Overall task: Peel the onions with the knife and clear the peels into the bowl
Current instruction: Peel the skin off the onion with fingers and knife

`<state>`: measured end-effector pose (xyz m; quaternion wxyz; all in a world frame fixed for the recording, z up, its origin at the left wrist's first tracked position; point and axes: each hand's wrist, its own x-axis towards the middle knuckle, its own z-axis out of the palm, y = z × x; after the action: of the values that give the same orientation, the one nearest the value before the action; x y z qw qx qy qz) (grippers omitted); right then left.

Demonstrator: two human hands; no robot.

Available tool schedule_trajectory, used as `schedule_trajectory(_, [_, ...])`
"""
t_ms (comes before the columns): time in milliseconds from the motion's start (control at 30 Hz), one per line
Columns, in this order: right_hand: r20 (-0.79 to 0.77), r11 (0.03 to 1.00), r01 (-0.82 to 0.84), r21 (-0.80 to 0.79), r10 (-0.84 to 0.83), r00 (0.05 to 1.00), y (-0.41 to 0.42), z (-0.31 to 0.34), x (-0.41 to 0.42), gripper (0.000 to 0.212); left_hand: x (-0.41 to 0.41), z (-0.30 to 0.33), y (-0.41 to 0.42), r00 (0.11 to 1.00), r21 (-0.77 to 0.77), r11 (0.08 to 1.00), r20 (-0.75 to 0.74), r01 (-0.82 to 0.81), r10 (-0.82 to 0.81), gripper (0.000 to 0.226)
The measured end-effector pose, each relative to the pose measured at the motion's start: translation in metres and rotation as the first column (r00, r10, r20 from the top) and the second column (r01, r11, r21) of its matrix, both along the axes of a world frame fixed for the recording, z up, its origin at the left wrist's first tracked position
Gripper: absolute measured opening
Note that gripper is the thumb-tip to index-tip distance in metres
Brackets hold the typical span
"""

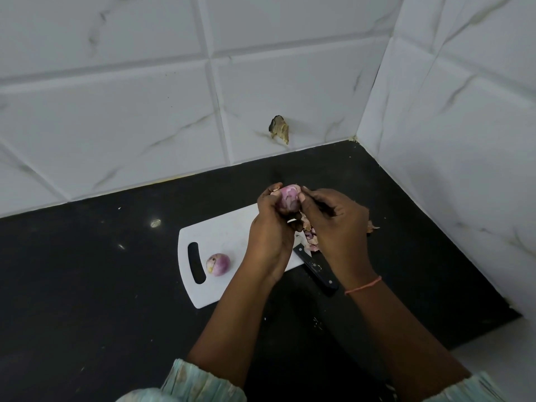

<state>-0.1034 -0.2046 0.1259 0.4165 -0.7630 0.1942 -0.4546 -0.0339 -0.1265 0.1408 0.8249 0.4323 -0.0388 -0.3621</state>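
Where the pale green sleeves [203, 384] ended at the bottom edge, two bare forearms reached forward over the black table [87, 285], the right wrist ringed by a thin orange thread [364, 285]. A white cutting board [220, 236] lay on the table beneath them, its handle slot toward the left, and a peeled onion [218, 264] sat on it just beside that slot. At the board's right edge a black-handled knife [316, 269] lay flat, untouched, its blade partly hidden under the hands. Just beyond the knife, a heap of papery peels [310, 233] spread across the board's right end and onto the table — most of it covered by the right hand.

Above the board, the left hand [268, 227] cupped a second onion [287, 200], fingers curled round its left side, holding it clear of the board. The right hand [333, 224] met it from the right — thumb and fingertips pinching at the skin near the onion's top. Farther back, white marble-patterned tiles [145, 126] rose from the table's edge, one with a chipped hole [280, 129].
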Motion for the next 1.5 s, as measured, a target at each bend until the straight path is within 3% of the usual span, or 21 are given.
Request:
schedule_trajectory(267, [-0.004, 0.999, 0.026, 0.048, -0.025, 1.000, 0.003, 0.000, 0.001, 0.013, -0.002, 0.004, 0.001, 0.999, -0.004, 1.000, -0.036, -0.023, 0.022, 0.023])
schedule_trajectory(433, [0.042, 0.956, 0.016, 0.292, -0.029, 0.999, 0.006, 0.003, 0.003, 0.011, -0.001, 0.008, 0.003, 0.997, -0.065, 0.997, -0.077, -0.028, 0.023, 0.023])
schedule_trajectory(667, [-0.005, 0.983, -0.005, 0.185, 0.006, 1.000, 0.011, 0.011, 0.001, 0.010, -0.005, 0.009, 0.006, 0.997, -0.088, 0.996, -0.065, -0.034, 0.028, 0.024])
schedule_trajectory(967, [-0.046, 0.998, 0.050, -0.030, -0.051, 0.998, 0.008, 0.018, -0.001, 0.009, -0.004, 0.007, 0.006, 0.996, -0.023, 0.998, 0.069, -0.058, 0.059, 0.024])
schedule_trajectory(1133, [-0.058, 0.998, 0.067, 0.009, -0.066, 0.996, 0.003, 0.018, 0.001, 0.007, -0.004, 0.009, 0.006, 0.999, -0.084, 0.995, -0.010, -0.046, 0.046, 0.024])
schedule_trajectory(1300, [-0.033, 0.971, -0.015, 0.240, 0.024, 0.999, 0.004, 0.022, -0.002, 0.009, -0.002, 0.010, 0.006, 0.999, -0.156, 0.988, -0.035, -0.015, 0.010, 0.026])
schedule_trajectory(1400, [-0.020, 0.974, -0.060, 0.218, 0.066, 0.998, 0.011, 0.023, -0.004, 0.019, -0.003, 0.008, 0.005, 0.999, -0.183, 0.983, -0.050, -0.025, 0.016, 0.027])
schedule_trajectory(1500, [-0.007, 0.990, -0.016, 0.142, 0.018, 1.000, 0.010, 0.021, -0.004, 0.011, -0.005, 0.006, 0.003, 0.998, -0.193, 0.981, -0.065, -0.030, 0.017, 0.026])
